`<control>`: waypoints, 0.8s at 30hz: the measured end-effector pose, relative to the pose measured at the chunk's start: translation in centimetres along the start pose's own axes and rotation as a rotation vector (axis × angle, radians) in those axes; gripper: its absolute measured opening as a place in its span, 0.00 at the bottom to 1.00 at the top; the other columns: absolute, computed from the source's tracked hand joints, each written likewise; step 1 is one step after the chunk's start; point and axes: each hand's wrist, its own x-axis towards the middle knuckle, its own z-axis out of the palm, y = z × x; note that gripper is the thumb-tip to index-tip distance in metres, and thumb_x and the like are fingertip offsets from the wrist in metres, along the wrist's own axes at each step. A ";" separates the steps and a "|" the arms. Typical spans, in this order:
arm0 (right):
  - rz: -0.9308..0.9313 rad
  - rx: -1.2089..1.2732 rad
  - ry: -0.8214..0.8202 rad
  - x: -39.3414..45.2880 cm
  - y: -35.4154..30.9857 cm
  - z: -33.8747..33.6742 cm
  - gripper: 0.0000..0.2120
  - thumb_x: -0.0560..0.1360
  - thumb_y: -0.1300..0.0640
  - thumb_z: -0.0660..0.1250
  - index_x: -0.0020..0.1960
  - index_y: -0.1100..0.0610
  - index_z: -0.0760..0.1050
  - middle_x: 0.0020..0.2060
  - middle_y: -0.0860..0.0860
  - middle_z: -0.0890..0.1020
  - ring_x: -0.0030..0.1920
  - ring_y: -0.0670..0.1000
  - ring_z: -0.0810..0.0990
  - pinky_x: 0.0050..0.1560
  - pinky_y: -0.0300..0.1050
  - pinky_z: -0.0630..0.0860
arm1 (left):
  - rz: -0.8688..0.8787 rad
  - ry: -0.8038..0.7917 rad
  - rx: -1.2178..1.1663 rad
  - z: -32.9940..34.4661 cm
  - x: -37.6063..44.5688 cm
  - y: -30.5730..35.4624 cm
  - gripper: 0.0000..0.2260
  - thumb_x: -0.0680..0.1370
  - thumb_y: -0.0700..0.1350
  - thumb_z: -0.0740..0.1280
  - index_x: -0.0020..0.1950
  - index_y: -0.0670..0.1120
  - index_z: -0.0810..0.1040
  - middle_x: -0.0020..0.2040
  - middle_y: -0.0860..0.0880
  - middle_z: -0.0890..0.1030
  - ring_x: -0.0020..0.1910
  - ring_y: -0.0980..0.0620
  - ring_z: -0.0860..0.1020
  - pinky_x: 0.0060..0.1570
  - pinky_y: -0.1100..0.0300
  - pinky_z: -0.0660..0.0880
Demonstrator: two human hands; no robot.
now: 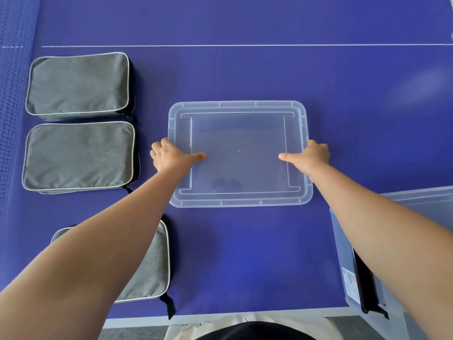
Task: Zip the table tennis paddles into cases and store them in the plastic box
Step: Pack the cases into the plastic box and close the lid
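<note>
A clear plastic lid (240, 133) lies flat on the blue table tennis table. My left hand (171, 157) grips its left edge, thumb on top pointing inward. My right hand (311, 155) grips its right edge the same way. Three grey zipped paddle cases lie to the left: one at the far left (78, 84), one just below it (78, 155), and a near one (149, 263) partly hidden under my left forearm. The clear plastic box (404, 204) stands at the right edge, partly hidden by my right forearm, with a dark case (365, 288) upright inside.
The table's near edge (220, 316) runs along the bottom, with a white line (245, 45) across the far side. A blue net (14, 94) stands along the left side.
</note>
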 end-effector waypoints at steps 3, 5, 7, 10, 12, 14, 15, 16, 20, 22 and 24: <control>-0.007 -0.025 0.018 0.1 0.1 0.3 0.48 0.66 0.36 0.75 0.75 0.60 0.62 0.69 0.59 0.65 0.70 0.60 0.65 0.64 0.54 0.69 | 0.003 0.002 0.030 0.1 0.1 0.0 0.47 0.58 0.65 0.79 0.69 0.44 0.66 0.66 0.46 0.66 0.68 0.44 0.64 0.68 0.49 0.66; -0.018 -0.027 0.021 0.1 0.2 0.4 0.47 0.66 0.35 0.75 0.74 0.61 0.62 0.69 0.59 0.66 0.69 0.61 0.66 0.65 0.54 0.68 | 0.004 0.007 0.039 0.2 0.0 0.0 0.46 0.59 0.65 0.79 0.68 0.44 0.67 0.66 0.45 0.66 0.67 0.43 0.64 0.68 0.49 0.66; -0.031 -0.032 0.033 -0.2 0.2 0.5 0.47 0.67 0.36 0.74 0.75 0.61 0.61 0.69 0.60 0.66 0.69 0.61 0.66 0.65 0.53 0.68 | 0.021 0.009 0.034 0.2 -0.2 -0.3 0.47 0.60 0.65 0.78 0.70 0.44 0.66 0.67 0.45 0.66 0.68 0.43 0.64 0.68 0.49 0.65; -0.065 -0.020 0.092 -1.4 0.2 0.9 0.48 0.68 0.36 0.74 0.77 0.59 0.59 0.69 0.60 0.66 0.69 0.62 0.64 0.66 0.54 0.67 | 0.052 -0.007 -0.001 0.0 -0.7 -1.2 0.48 0.62 0.65 0.77 0.73 0.45 0.63 0.68 0.45 0.64 0.69 0.44 0.63 0.70 0.50 0.63; -0.125 0.016 0.147 -3.1 0.0 1.6 0.46 0.69 0.39 0.74 0.77 0.59 0.59 0.69 0.59 0.65 0.69 0.61 0.63 0.67 0.53 0.65 | 0.082 -0.004 -0.016 -0.4 -1.5 -2.1 0.47 0.64 0.65 0.77 0.74 0.46 0.62 0.69 0.45 0.64 0.70 0.44 0.61 0.70 0.51 0.61; -0.234 0.055 0.196 -5.5 -0.4 3.1 0.42 0.70 0.43 0.75 0.76 0.59 0.62 0.69 0.59 0.66 0.69 0.61 0.63 0.68 0.50 0.63 | 0.136 0.016 -0.030 -1.0 -2.5 -3.0 0.44 0.66 0.64 0.76 0.74 0.47 0.63 0.70 0.45 0.64 0.71 0.44 0.61 0.71 0.52 0.59; -0.303 0.076 0.207 -7.1 -0.8 4.2 0.39 0.71 0.45 0.75 0.74 0.59 0.64 0.68 0.59 0.67 0.68 0.61 0.64 0.68 0.50 0.62 | 0.166 0.027 -0.037 -1.5 -3.2 -3.8 0.42 0.68 0.63 0.75 0.74 0.47 0.63 0.70 0.45 0.64 0.71 0.45 0.60 0.71 0.52 0.59; -0.367 0.103 0.204 -8.9 -1.0 5.4 0.35 0.71 0.47 0.75 0.73 0.59 0.67 0.66 0.59 0.69 0.67 0.61 0.65 0.67 0.50 0.62 | 0.197 0.034 -0.045 -1.9 -4.0 -4.5 0.40 0.69 0.62 0.75 0.74 0.48 0.64 0.70 0.46 0.64 0.71 0.45 0.61 0.71 0.52 0.59; -0.545 0.214 0.075 -16.9 -2.0 10.5 0.27 0.73 0.52 0.74 0.69 0.60 0.71 0.62 0.56 0.73 0.64 0.57 0.69 0.65 0.49 0.67 | 0.278 0.043 -0.065 -3.8 -7.0 -8.9 0.32 0.71 0.59 0.75 0.71 0.50 0.70 0.67 0.48 0.67 0.69 0.47 0.63 0.71 0.51 0.61; -0.562 0.251 -0.045 -20.3 -2.3 12.5 0.26 0.75 0.51 0.72 0.70 0.58 0.70 0.63 0.53 0.72 0.65 0.52 0.68 0.65 0.44 0.67 | 0.298 0.053 -0.055 -4.6 -8.5 -11.6 0.31 0.70 0.59 0.75 0.69 0.50 0.72 0.64 0.48 0.69 0.66 0.46 0.66 0.70 0.51 0.63; -0.553 0.277 -0.163 -23.0 -2.4 14.3 0.26 0.76 0.50 0.70 0.71 0.55 0.69 0.64 0.49 0.71 0.66 0.50 0.68 0.66 0.43 0.68 | 0.312 0.079 -0.045 -5.5 -9.8 -14.0 0.31 0.69 0.57 0.77 0.68 0.50 0.73 0.62 0.48 0.70 0.63 0.46 0.67 0.69 0.52 0.63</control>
